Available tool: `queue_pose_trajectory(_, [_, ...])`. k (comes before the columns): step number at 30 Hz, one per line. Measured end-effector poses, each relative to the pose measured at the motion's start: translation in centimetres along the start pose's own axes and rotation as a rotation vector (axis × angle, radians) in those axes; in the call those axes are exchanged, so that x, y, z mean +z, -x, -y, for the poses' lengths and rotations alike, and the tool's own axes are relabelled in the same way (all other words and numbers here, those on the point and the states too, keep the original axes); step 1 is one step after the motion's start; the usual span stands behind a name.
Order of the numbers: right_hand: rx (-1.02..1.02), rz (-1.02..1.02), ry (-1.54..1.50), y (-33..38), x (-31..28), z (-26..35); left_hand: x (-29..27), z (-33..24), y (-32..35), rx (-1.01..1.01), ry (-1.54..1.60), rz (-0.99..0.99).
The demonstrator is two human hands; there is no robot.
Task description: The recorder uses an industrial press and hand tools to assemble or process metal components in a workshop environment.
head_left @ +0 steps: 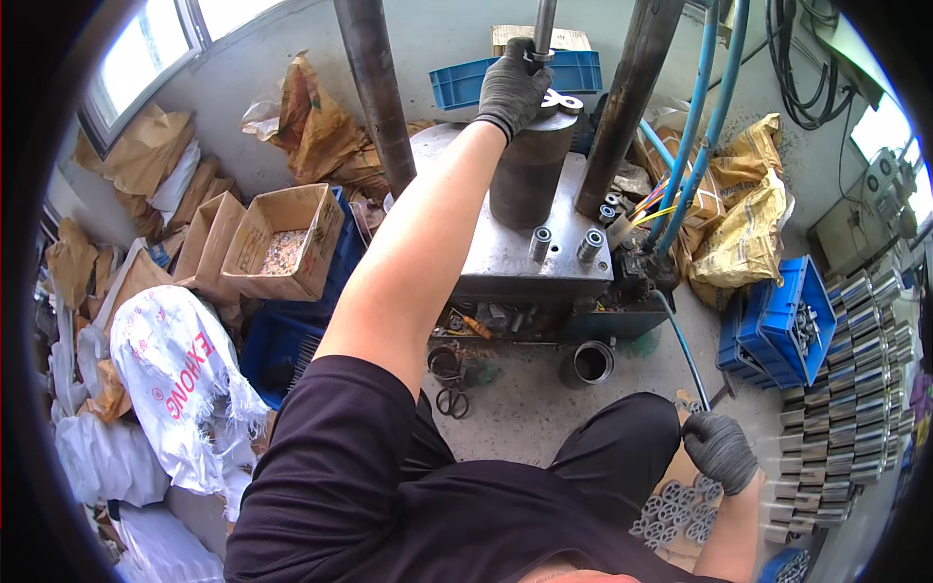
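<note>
My left hand (515,89), in a dark grey glove, reaches forward over the thick steel cylinder (525,180). Its fingers close around a small metal ring (543,56) at the lower end of the upright press rod (546,21). Beside that hand, flat silver ring-shaped parts (561,101) lie on the cylinder's top. My right hand (719,452), gloved too, is low on the right near my knee. It is closed at the end of a long thin lever (682,345) that runs down from the machine; the fingertips are partly hidden.
Two steel columns (376,87) flank the cylinder on a metal press table (476,257). Blue hoses (698,126) hang at right. Stacked shiny cylinders (841,389), blue bins (782,325) and wheel-like parts (671,510) stand right; cartons (282,243) and sacks (180,379) left.
</note>
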State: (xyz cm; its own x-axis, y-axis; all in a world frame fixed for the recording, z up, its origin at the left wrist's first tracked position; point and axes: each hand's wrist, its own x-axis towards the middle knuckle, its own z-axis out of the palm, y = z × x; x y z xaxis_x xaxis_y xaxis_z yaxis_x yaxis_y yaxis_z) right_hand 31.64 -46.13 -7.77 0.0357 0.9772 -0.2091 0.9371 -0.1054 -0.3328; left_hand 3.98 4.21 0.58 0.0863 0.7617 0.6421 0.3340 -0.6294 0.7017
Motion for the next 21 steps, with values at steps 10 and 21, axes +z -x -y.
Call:
queue_pose_trajectory(10, [-0.067,-0.234,-0.006,-2.2,-4.5,3.1,-0.4,-0.3,0.4,-0.001,-0.048,-0.002])
queue_pose_trajectory(21, [-0.005,0.015,0.074,-1.6,-2.8,2.2,-0.4,0.0,0.1,0.004,-0.053,0.013])
